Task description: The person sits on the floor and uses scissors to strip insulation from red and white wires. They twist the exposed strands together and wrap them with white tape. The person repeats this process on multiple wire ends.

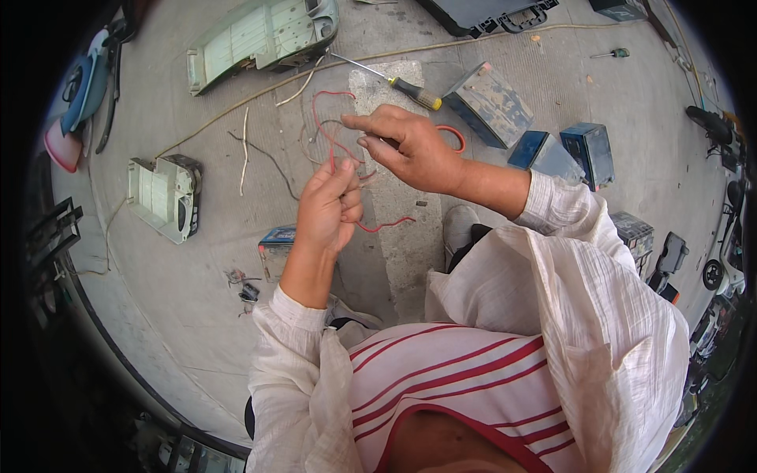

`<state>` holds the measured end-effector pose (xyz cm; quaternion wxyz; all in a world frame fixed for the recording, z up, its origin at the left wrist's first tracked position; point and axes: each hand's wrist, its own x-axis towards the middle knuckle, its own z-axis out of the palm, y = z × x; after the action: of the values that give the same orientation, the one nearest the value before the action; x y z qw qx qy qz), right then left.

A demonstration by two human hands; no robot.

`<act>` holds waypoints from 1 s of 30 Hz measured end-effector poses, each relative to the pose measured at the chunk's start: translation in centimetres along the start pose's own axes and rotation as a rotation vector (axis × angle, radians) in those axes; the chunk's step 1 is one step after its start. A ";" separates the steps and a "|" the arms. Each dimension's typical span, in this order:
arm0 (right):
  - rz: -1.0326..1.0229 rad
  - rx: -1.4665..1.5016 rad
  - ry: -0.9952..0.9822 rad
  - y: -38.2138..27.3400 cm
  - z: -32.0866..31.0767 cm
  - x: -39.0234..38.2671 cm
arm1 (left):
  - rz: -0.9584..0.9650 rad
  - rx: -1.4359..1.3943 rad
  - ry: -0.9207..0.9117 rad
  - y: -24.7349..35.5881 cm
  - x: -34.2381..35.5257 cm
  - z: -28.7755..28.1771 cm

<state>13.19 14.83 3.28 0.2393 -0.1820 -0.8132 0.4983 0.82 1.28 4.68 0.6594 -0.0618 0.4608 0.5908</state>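
My left hand (327, 203) is closed, pinching a thin red wire (324, 126) between thumb and fingers. One part of the wire loops up past the fingertips, and a kinked red end (388, 226) sticks out below the hand. Just right of the loop is my right hand (414, 150), palm down, its index finger and thumb stretched out and apart; its other fingers are mostly hidden. A red ring-shaped handle (455, 138) shows from behind this hand; whether the hand touches it I cannot tell. A screwdriver (406, 89) with a yellow and black handle lies beyond.
Box-shaped batteries (490, 105) lie right, another battery (277, 251) near my left forearm. Pale plastic housings (260, 39) lie at the far left, with loose wires (268, 162) nearby. A black case (489, 14) stands far off. A small screwdriver (611, 54) lies far right.
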 end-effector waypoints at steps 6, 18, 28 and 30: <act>0.046 0.037 0.101 -0.3 0.1 0.3 | 0.000 0.024 -0.024 -0.3 0.1 -0.2; -0.034 -0.131 0.057 0.7 -0.2 0.8 | -0.006 0.173 -0.032 -1.3 -0.2 0.7; 0.074 -0.867 0.471 9.5 -9.4 5.5 | -0.017 0.173 0.121 -1.6 0.3 -1.6; 0.092 -0.984 0.737 9.4 -14.1 5.9 | 0.045 0.162 0.212 -1.3 0.9 -2.9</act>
<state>16.95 32.27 1.50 0.3710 -0.4662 -0.8029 -0.0215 0.26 -0.29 1.83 0.5965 -0.0603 0.5752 0.5565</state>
